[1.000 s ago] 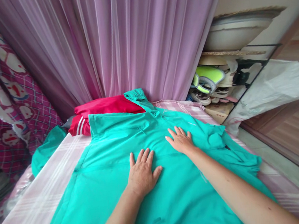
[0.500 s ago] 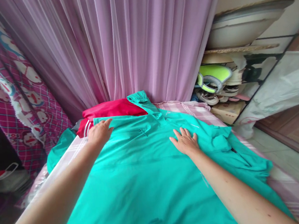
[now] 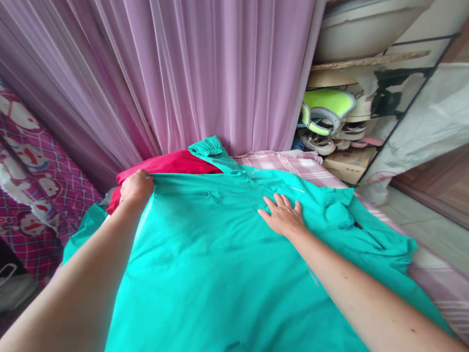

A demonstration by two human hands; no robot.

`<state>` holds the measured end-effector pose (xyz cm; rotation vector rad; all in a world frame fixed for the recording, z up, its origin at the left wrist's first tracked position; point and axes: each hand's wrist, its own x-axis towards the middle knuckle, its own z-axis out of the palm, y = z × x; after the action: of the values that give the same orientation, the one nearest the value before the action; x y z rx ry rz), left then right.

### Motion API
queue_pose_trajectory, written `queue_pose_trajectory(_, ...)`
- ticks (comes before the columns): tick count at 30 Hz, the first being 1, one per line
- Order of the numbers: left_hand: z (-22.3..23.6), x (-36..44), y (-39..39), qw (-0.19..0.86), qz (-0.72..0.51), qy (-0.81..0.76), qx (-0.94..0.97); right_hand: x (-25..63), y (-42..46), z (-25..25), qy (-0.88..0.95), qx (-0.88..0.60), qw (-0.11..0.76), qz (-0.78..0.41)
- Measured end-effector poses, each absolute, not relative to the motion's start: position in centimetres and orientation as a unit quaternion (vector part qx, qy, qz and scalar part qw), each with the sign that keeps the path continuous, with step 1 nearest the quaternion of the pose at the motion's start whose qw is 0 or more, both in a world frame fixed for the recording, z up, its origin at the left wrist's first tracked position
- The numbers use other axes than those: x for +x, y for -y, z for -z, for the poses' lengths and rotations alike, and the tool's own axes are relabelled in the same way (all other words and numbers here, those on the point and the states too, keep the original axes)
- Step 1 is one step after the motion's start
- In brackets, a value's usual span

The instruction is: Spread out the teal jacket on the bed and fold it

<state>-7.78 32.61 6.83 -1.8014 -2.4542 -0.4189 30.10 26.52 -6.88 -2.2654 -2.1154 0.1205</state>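
The teal garment [image 3: 212, 280] lies spread over the plaid cloth [image 3: 455, 297], its far edge beside the red clothing [image 3: 165, 164]. Your left hand [image 3: 136, 188] is closed around its far left corner; your right hand [image 3: 284, 216] rests palm down on it, fingers spread, grasping nothing. To work the corner well, press lightly with the right palm so the body stays anchored, and draw the left corner gently outward until the edge runs straight. Pull evenly, or the creases will likely gather under your palm.

Your left fingertips are hidden, so you can't tell whether they pinch one layer or several. Your left forearm covers much of the near-left side, the bottom hem is cut off by the frame, and the bunched folds on the right hide how the layers lie.
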Motion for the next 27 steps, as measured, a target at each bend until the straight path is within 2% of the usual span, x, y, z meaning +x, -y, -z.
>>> queue_pose_trajectory(3, -5.9, -6.3, -31.4, 0.025, 0.162, 0.82, -0.549, 30.1, -26.5, 6.8, 0.684, -0.728, 0.021, -0.04)
queue_pose_trajectory(7, -2.1, -3.0, -27.0, 0.073, 0.198, 0.712, -0.67, 30.2, -26.4, 6.5, 0.683, -0.728, 0.028, -0.043)
queue_pose_trajectory(10, 1.9, -1.1, -23.7, 0.082, 0.109, 0.609, -0.782, 30.1, -26.3, 6.3, 0.683, -0.728, 0.024, -0.053)
queue_pose_trajectory(14, 5.6, -0.9, -22.2, 0.018, 0.019, 0.66, -0.751, 29.7, -26.4, 5.9, 0.683, -0.727, 0.023, -0.068)
queue_pose_trajectory(20, 6.1, -1.4, -23.1, -0.007, 0.001, 0.671, -0.742, 33.1, -26.7, 5.1, 0.709, -0.699, 0.013, -0.092)
queue_pose_trajectory(23, 6.0, -1.3, -23.1, -0.003, 0.004, 0.67, -0.742, 37.7, -26.6, 5.2, 0.684, -0.728, -0.01, -0.05)
queue_pose_trajectory(27, 6.2, -1.3, -23.1, 0.001, 0.01, 0.669, -0.744, 41.1, -26.7, 5.0, 0.646, -0.759, -0.044, -0.069)
